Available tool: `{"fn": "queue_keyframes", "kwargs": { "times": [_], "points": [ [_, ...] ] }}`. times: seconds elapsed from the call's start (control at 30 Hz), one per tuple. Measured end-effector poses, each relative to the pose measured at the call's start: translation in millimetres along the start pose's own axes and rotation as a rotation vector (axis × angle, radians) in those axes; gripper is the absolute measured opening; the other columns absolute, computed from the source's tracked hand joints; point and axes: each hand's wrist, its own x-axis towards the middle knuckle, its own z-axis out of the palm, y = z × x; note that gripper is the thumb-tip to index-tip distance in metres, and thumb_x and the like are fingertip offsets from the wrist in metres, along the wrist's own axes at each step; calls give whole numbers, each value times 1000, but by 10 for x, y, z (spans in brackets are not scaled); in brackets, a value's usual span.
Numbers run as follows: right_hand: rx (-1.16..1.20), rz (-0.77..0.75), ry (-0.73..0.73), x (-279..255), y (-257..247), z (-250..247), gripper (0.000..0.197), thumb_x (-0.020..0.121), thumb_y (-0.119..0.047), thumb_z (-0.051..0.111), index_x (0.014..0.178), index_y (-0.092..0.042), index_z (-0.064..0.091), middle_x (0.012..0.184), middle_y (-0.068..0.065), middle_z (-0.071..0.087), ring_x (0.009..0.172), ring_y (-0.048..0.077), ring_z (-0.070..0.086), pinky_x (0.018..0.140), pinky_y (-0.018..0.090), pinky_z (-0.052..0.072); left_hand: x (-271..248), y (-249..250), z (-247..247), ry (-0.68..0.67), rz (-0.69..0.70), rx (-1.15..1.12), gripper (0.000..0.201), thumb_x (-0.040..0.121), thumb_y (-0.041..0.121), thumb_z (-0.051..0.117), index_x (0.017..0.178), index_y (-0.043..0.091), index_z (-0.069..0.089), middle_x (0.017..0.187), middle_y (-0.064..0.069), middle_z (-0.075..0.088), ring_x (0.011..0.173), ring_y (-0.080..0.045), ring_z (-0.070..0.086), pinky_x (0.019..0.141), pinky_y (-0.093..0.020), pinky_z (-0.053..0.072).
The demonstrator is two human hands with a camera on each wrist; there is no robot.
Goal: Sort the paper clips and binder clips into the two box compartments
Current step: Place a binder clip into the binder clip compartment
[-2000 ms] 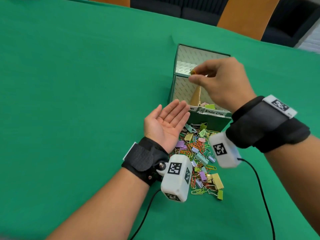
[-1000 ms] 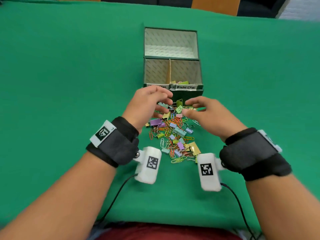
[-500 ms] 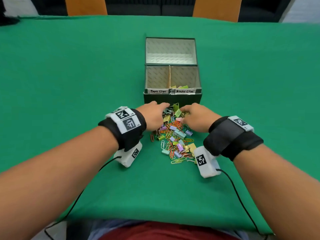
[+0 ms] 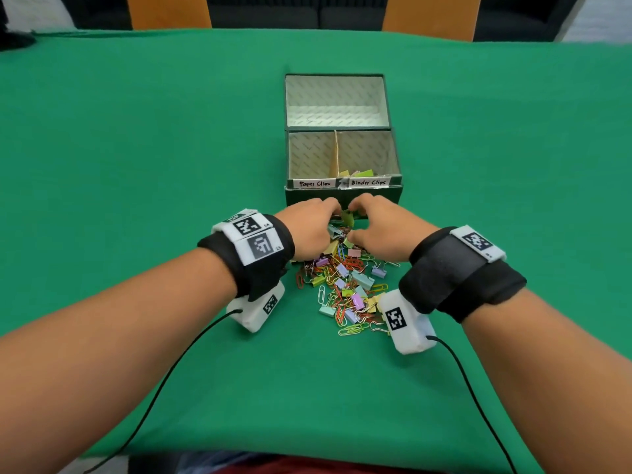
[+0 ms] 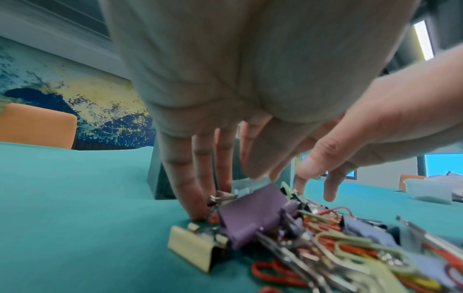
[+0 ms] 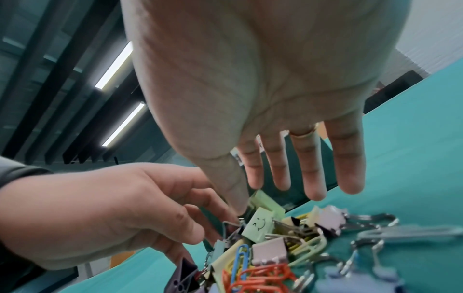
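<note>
A green desk (image 4: 136, 165) fills the head view, the dark box (image 4: 343, 196) at upper centre, lid open, a few binder clips (image 4: 359, 173) in its right compartment. The clip pile (image 4: 345, 285) lies just below the box. Since half a second ago both hands have crept up to the pile's far edge. The left hand (image 4: 309, 227) has straight fingers (image 5: 185, 178) touching the desk beside a purple clip (image 5: 253, 212); the right hand (image 4: 383, 230) hangs relaxed, thumb touching a green clip (image 6: 260, 224): neither visibly grips anything. Only the wrist views show this.

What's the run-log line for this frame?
stage: picking | left hand: in pile, open | right hand: over pile, open | box: binder side holds a few clips
</note>
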Motion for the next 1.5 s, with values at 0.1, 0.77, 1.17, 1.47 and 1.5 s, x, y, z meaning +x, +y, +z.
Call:
{"fn": "queue_keyframes", "kwargs": {
  "times": [0.1,0.77,1.17,1.47,1.5],
  "points": [
    [-35,21,-41,-61,50,-8,32,92,-30,61,122,-21,53,134,5,48,115,23,53,91,30,41,-4,-55,4,-21,10,-17,42,85,1,41,121,21,51,118,-7,48,106,-25,52,91,-37,45],
    [177,64,-21,-852,100,162,47,65,-60,78,73,-18,59,53,-9,50,49,1,42,48,21,28,83,-61,63,-94,38,163,59,94,60,35,144,30,34,142,-11,40,130,-32,39,107,-42,34],
    [144,-24,-209,-675,14,290,40,77,-56,70,61,-21,59,56,-8,53,51,6,48,55,22,38,19,-39,18,-96,112,37,50,92,55,46,134,28,48,127,-6,50,117,-23,49,102,-35,38],
    [90,176,-80,-720,245,250,107,46,-58,88,134,-45,28,123,1,31,122,28,42,107,42,37,-333,-355,-39,-255,-4,140,121,42,78,73,144,40,19,131,-5,36,122,-28,43,105,-44,40],
    [84,178,-99,-686,216,248,109,47,-54,89,136,-45,26,125,2,31,122,29,43,106,42,38,-327,-320,-15,-269,0,138,124,41,77,75,145,40,18,129,-4,35,122,-27,43,105,-44,40]
  ]
}}
